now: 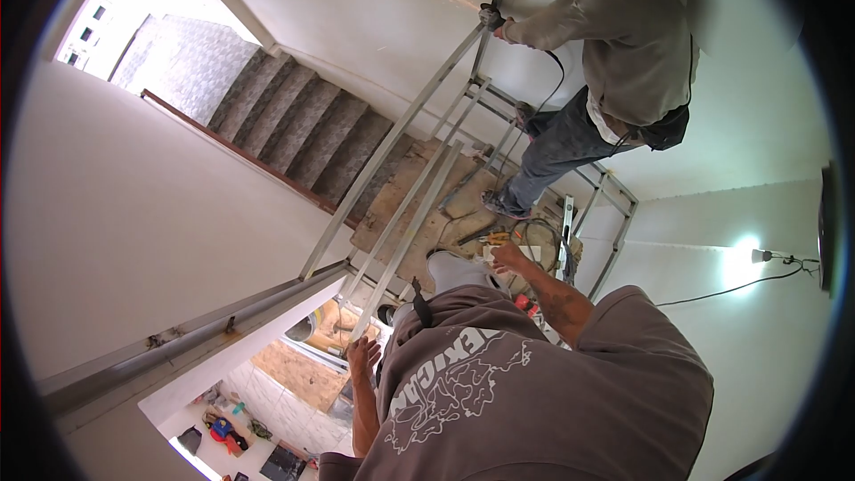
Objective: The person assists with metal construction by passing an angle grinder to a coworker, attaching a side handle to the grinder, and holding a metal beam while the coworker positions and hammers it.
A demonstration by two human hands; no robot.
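My left hand (363,354) is at the lower left with its fingers apart, beside the lower end of a long metal tube (405,240). Whether the fingertips touch the tube is unclear. Out in front of my body, my right hand (510,258) has its fingers loosely bent and apart, with nothing visible in it. Near it are a white flat piece (525,254), yellow-handled tools (494,238) and coiled cable (539,236) on the worn wooden platform (392,196).
A co-worker (623,53) stands on the platform, holding a power tool (490,16) that throws sparks at the metal frame (481,53). Stairs (294,125) descend at the left. A lower area with a board (303,374) shows below. A lit bulb (744,256) hangs at the right.
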